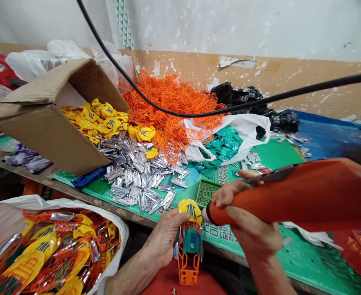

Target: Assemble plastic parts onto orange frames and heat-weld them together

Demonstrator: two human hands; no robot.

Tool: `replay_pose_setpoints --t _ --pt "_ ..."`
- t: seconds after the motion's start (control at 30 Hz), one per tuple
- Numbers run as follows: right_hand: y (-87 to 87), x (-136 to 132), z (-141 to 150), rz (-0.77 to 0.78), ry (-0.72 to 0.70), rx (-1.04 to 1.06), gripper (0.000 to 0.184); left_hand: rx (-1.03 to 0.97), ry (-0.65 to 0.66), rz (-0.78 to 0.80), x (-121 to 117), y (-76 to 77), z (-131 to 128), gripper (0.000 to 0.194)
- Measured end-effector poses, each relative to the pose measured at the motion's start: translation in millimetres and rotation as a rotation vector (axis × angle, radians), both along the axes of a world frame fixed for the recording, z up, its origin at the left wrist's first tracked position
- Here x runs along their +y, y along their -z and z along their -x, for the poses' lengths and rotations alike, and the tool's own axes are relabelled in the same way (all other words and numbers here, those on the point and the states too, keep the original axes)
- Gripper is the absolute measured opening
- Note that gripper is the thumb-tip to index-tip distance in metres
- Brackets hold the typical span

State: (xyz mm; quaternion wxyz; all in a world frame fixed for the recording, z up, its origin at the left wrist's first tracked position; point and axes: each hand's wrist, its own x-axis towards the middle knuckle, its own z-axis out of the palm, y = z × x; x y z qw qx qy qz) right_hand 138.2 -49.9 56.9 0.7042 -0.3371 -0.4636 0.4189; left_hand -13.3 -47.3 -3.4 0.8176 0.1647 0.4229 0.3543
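The left hand (pixel 168 241) closes around an orange lattice frame (pixel 187 275), assembled with a yellow cap (pixel 189 207), above the bench's front edge. The right hand (pixel 254 237) wraps an orange-sheathed tool (pixel 269 205). Loose silver metal strips (pixel 140 180) remain piled on the green mat (pixel 278 153).

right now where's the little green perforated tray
In the head view, the green perforated tray sits just up and left of the right hand, with the silver foil pieces to its left and teal packets behind it.

Cardboard box (pixel 54 135) on bench (pixel 76 196), lattice pieces (pixel 171 110) right of it, foil pieces (pixel 137 176) before them, sack (pixel 2 229) below bench
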Motion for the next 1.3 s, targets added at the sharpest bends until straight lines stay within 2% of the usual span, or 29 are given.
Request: replay_pose_setpoints --t 0.27,0.37,0.5,0.57,0.67,0.77,1.0,1.1,1.3 --pt "14.2 0.8 -1.2 -0.004 -0.006 -0.061 0.055 0.057 -0.011 -0.001 -1.5 -2.0 0.0 0.024" --pt "8.4 -0.8 -0.2 -0.018 -0.010 -0.019 0.054 0.057 0.000 -0.015 -1.7 -1.6 -0.1 0.026" --pt "-11.5 2.6 -8.4 -0.051 -0.020 0.093 0.047 0.040 0.050 -0.038 -0.3 -4.8 2.1 0.027" --pt "-21.1 9.7 -18.0 -0.076 0.051 0.117 0.045 0.061 0.081 -0.036 1.1 -7.8 4.0 0.028" --pt "-26.5 27.2 -34.8 -0.111 0.265 0.069 0.044 0.086 0.125 -0.020 2.4 -11.4 6.0 0.028" --pt "-17.3 47.5 -48.4 -0.096 0.412 0.012 0.041 0.060 0.163 -0.009 2.3 -12.6 6.4 0.029" --pt "21.0 72.5 -62.1 -0.039 0.568 -0.079 0.015 0.036 0.177 0.020 0.6 -8.7 7.1 0.027" --pt "27.1 74.5 -65.8 -0.024 0.609 -0.107 0.015 0.041 0.166 0.030 0.6 -7.5 6.3 0.027" --pt "28.7 74.7 -68.7 -0.005 0.638 -0.135 0.014 0.017 0.181 0.019 2.0 -5.7 5.0 0.030"
